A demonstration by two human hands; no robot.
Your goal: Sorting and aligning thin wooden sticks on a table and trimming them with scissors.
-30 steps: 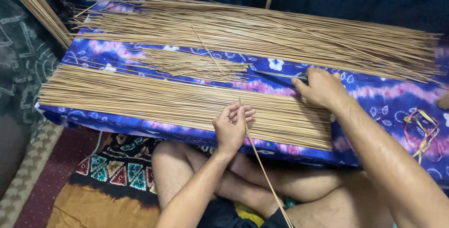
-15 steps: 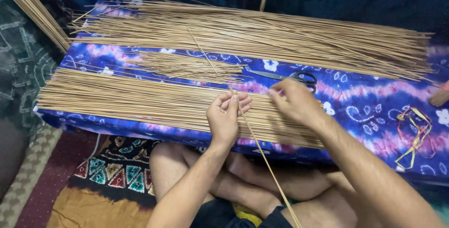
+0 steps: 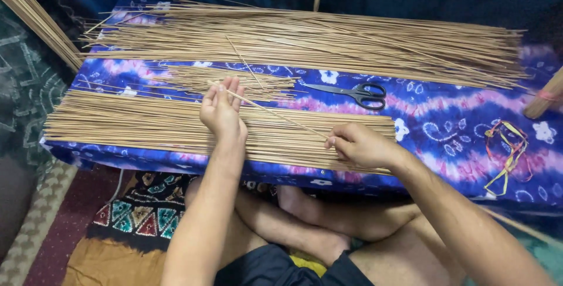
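Observation:
One thin tan stick [image 3: 275, 113] stretches between both hands above the near pile of sticks [image 3: 135, 123]. My left hand [image 3: 221, 110] pinches its far end over the pile's middle. My right hand [image 3: 360, 144] grips its near end at the pile's right end. The sticks lie on a blue and purple patterned cloth [image 3: 451, 130]. A small heap of short sticks [image 3: 234, 80] sits just beyond my left hand. Black scissors [image 3: 355, 93] rest on the cloth behind my right hand, untouched.
A large layer of long sticks [image 3: 328, 42] covers the far side of the cloth. Coloured bands [image 3: 510, 151] lie at the right. A stick bundle [image 3: 35, 16] leans at the far left. Another bundle's end [image 3: 542, 98] shows at the right edge. My crossed legs [image 3: 305, 227] are below.
My right hand left the scissors and took the stick's near end. My left hand slid left and away along the stick, which turned from pointing at my lap to lying across the pile.

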